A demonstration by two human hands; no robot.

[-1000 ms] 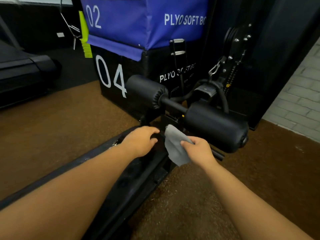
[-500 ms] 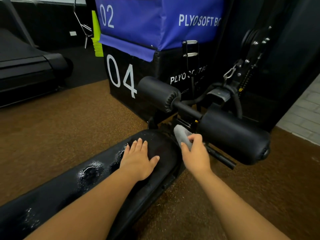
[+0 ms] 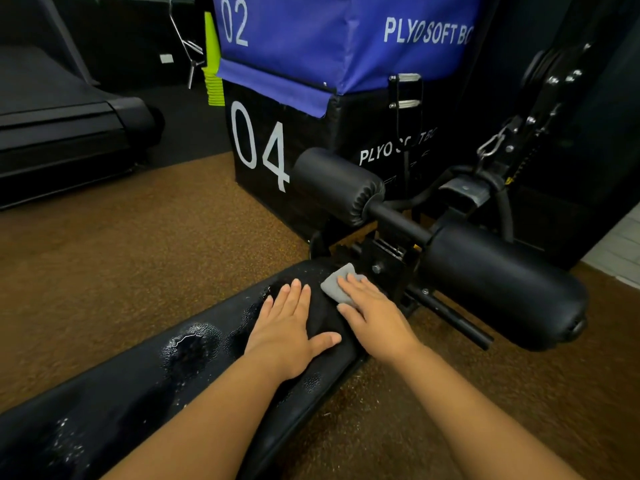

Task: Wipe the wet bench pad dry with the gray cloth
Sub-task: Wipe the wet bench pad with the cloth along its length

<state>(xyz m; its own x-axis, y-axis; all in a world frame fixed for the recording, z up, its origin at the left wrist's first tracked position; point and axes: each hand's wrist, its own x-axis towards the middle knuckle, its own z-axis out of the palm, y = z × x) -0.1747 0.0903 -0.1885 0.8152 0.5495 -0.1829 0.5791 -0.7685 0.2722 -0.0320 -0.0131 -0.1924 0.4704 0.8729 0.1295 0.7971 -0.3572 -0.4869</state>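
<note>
The black bench pad (image 3: 131,386) runs from the lower left up to the middle of the view, with puddles and droplets of water (image 3: 190,348) on it. The gray cloth (image 3: 334,285) lies folded at the pad's far end. My right hand (image 3: 372,313) presses flat on the cloth with straight fingers, covering most of it. My left hand (image 3: 291,327) rests flat on the pad just left of the cloth, fingers straight and thumb spread.
Two black foam rollers (image 3: 498,285) on a bar stand just beyond the pad's end. Behind them are stacked plyo boxes, black "04" (image 3: 263,150) and blue "02" (image 3: 311,32). A treadmill (image 3: 69,126) sits at the far left. Brown rubber floor (image 3: 121,258) surrounds the bench.
My right hand brought the cloth down from the air onto the pad's far end and flattened on it. My left hand opened from curled to flat on the pad.
</note>
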